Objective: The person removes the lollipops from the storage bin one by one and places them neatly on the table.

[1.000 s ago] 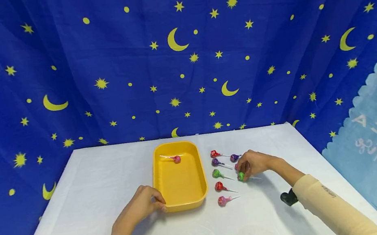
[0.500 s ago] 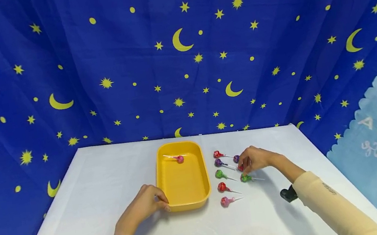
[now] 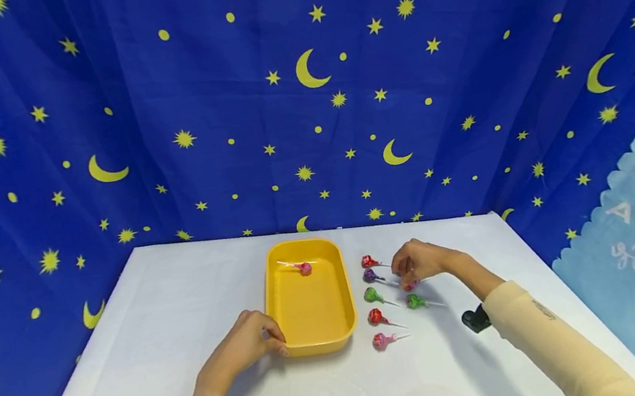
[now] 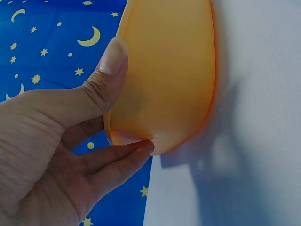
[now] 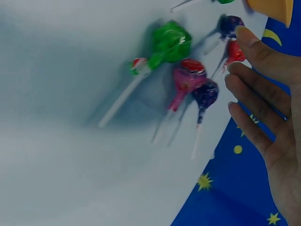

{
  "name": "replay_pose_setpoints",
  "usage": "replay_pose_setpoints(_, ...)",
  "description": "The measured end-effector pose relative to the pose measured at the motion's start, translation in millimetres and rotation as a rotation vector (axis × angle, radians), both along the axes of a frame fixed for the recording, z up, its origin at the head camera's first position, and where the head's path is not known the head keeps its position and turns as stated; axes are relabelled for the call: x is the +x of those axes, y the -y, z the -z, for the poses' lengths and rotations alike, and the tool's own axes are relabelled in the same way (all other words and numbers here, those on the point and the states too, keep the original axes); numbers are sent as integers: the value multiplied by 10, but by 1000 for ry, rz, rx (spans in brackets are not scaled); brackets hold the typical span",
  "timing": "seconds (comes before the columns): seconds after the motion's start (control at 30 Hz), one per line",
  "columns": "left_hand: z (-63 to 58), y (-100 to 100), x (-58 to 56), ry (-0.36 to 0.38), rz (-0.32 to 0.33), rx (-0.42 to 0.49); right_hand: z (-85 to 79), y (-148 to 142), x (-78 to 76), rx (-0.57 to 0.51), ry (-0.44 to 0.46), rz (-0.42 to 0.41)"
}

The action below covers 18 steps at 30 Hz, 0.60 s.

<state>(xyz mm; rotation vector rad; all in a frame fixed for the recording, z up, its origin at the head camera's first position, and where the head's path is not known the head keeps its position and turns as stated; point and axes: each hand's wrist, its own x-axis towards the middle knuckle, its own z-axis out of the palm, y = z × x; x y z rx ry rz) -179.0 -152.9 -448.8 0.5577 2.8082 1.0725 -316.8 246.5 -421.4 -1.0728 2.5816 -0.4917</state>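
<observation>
My left hand (image 3: 247,344) grips the near left corner of a yellow tray (image 3: 310,310), thumb on one side of the wall and fingertips on the other (image 4: 160,70). A pink lollipop (image 3: 304,269) lies in the tray's far part. My right hand (image 3: 421,260) hovers over the second row of lollipops, fingers apart with nothing between them in the right wrist view. Below it lie a purple lollipop (image 5: 205,94), hidden in the head view, a pink lollipop (image 5: 189,77) and a green lollipop (image 3: 413,301).
Between tray and right hand runs a column of red (image 3: 368,261), purple (image 3: 370,275), green (image 3: 372,295), red (image 3: 376,317) and pink (image 3: 380,341) lollipops. A star-patterned blue cloth (image 3: 252,97) hangs behind the white table (image 3: 199,279).
My right hand has moved away from me, from the green lollipop past the pink one toward the purple one. The left hand keeps its grip on the tray; the head view has shifted slightly.
</observation>
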Motion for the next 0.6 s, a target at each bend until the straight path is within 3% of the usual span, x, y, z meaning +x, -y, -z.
replay_pose_setpoints(0.6,17,21,-12,-34,28,-7,-285,490,-137,99,24,-19)
